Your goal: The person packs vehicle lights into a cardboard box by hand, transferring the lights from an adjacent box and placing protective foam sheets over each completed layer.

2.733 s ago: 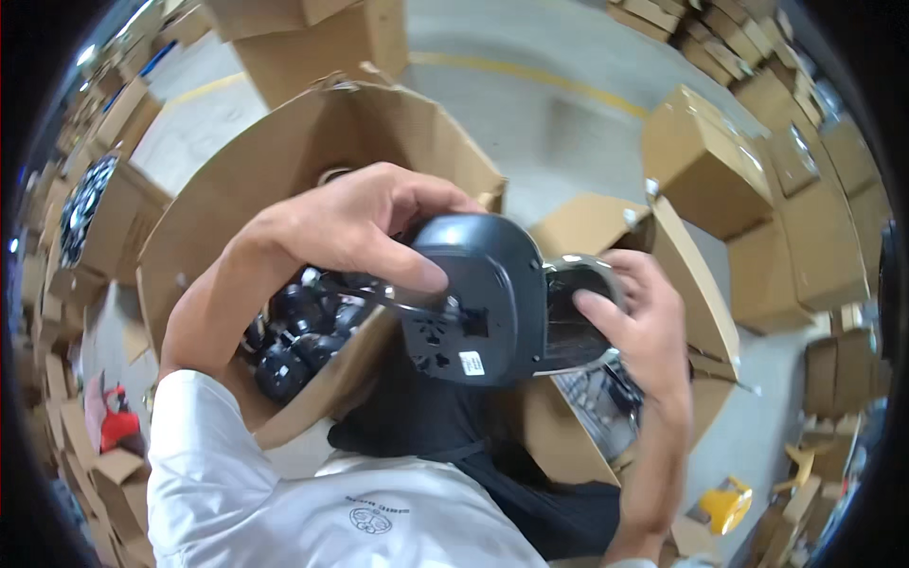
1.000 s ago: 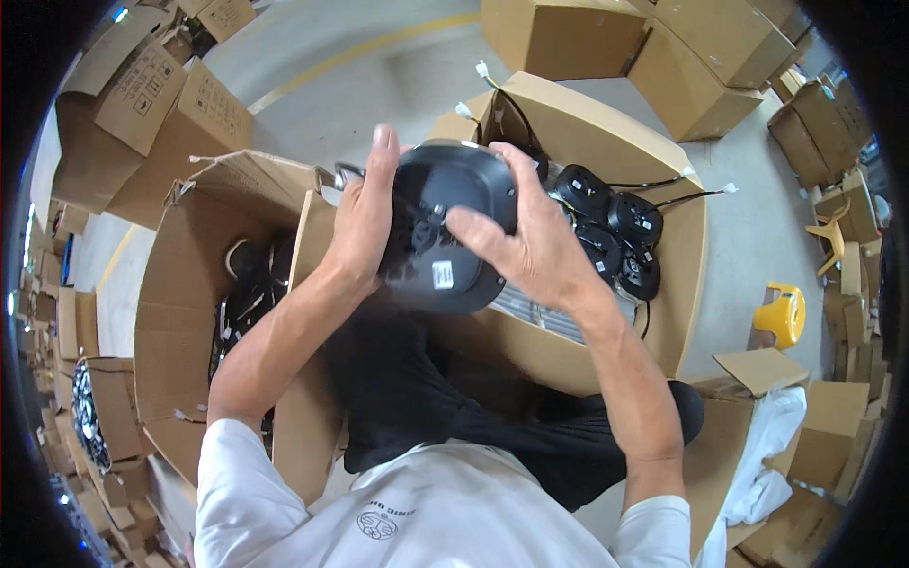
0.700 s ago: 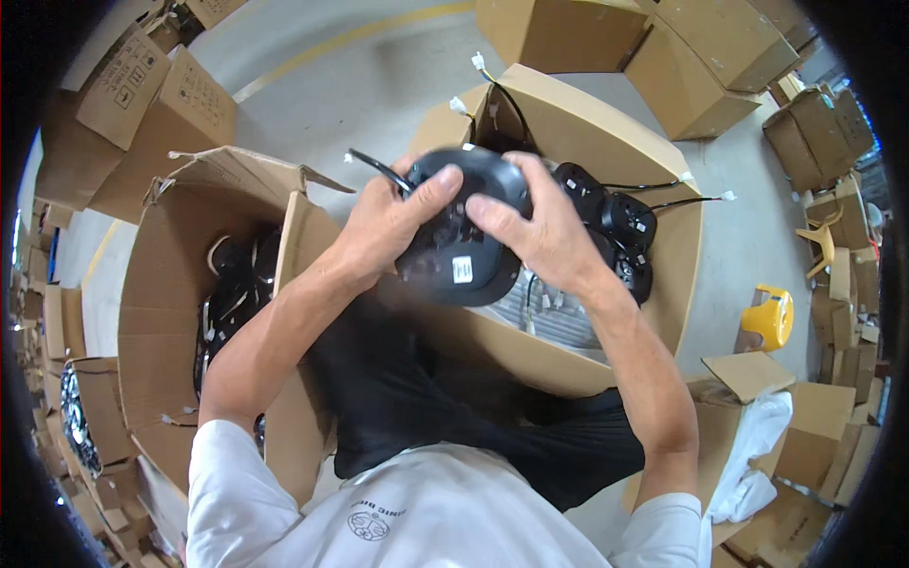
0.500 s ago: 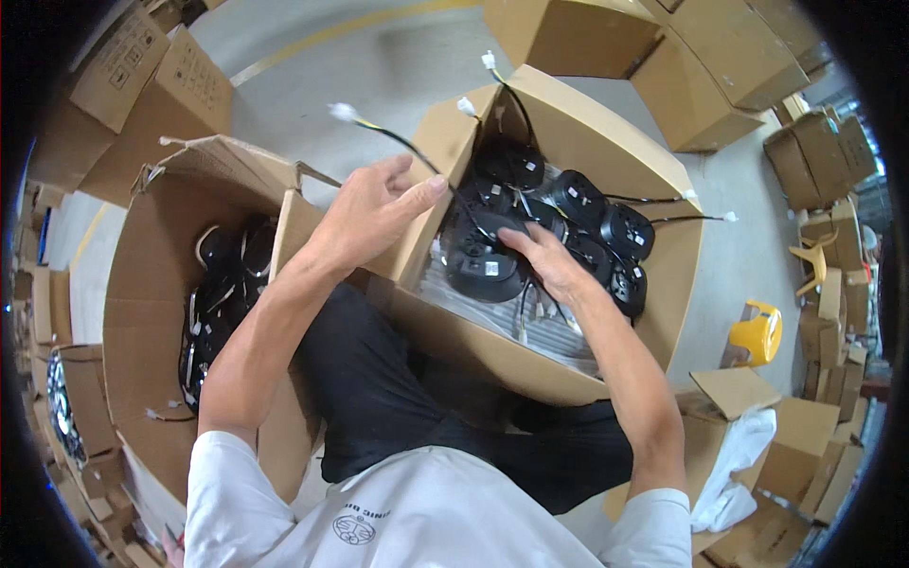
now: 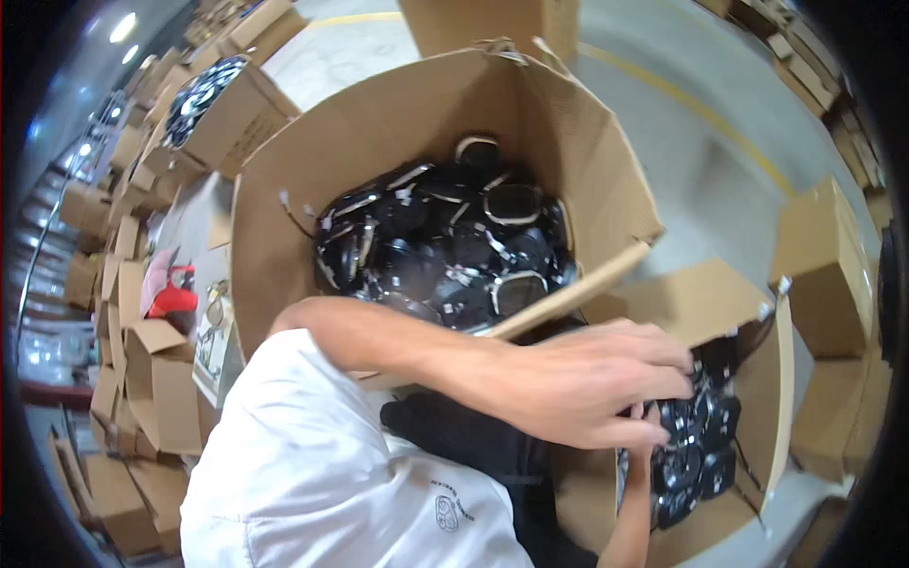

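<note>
Across the picture reaches my left arm, and my left hand (image 5: 611, 379) hovers at the near edge of the right-hand carton (image 5: 776, 417). Its fingers are stretched out with the thumb apart, and nothing shows in them. Below and partly behind it is my right hand (image 5: 642, 424); its fingers are mostly hidden, so what it holds, if anything, does not show. Several black plastic housings (image 5: 717, 470) with dark cables and white plugs lie in that carton, beside both hands. More glossy black units (image 5: 516, 204) with pale rims are heaped in the large open carton (image 5: 379, 142) ahead of me.
The large carton's raised flap (image 5: 578, 284) stands between its heap and my left hand. Closed cartons (image 5: 828, 275) stand at the right. At the left are stacked boxes (image 5: 161, 398), a red object (image 5: 175, 292) and a carton of black parts (image 5: 204, 95).
My view has swung left, bringing the large carton to the middle and the other carton to the lower right. My left hand has come across in front of my right hand.
</note>
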The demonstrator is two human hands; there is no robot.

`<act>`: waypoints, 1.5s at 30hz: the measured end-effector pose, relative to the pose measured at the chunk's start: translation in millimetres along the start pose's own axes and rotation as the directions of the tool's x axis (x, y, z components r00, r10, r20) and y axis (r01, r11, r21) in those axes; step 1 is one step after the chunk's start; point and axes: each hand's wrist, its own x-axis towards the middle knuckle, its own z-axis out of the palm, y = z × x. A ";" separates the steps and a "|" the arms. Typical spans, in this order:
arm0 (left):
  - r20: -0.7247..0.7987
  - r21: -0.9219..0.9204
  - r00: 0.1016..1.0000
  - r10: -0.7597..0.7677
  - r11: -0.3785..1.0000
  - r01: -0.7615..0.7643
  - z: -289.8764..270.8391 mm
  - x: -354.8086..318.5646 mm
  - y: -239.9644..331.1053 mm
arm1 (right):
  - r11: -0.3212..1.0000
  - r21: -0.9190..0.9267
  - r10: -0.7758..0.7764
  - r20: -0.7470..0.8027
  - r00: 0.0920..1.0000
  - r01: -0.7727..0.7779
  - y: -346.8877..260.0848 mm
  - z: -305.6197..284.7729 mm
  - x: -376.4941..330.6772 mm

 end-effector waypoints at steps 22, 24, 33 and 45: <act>-0.544 0.002 -0.008 -0.839 -0.011 1.000 -290.8 -508.9 -255.0 | 0.979 -0.193 0.105 0.205 0.973 -0.065 -137.4 -45.6 -50.7; -0.263 -0.388 0.184 -0.947 0.279 0.878 -325.2 -471.5 -225.6 | 0.996 -0.072 0.061 0.142 0.988 -0.051 -135.2 -69.4 -53.9; -0.218 -0.827 0.665 -0.714 0.498 0.263 -275.7 -201.1 -41.2 | 0.750 0.596 -0.404 0.068 0.912 0.288 -425.9 -44.7 -83.8; -0.019 -0.850 0.894 -0.447 0.479 0.221 -83.4 -19.2 9.3 | 0.520 0.748 -0.296 -0.297 0.908 0.414 -403.3 -100.2 -114.6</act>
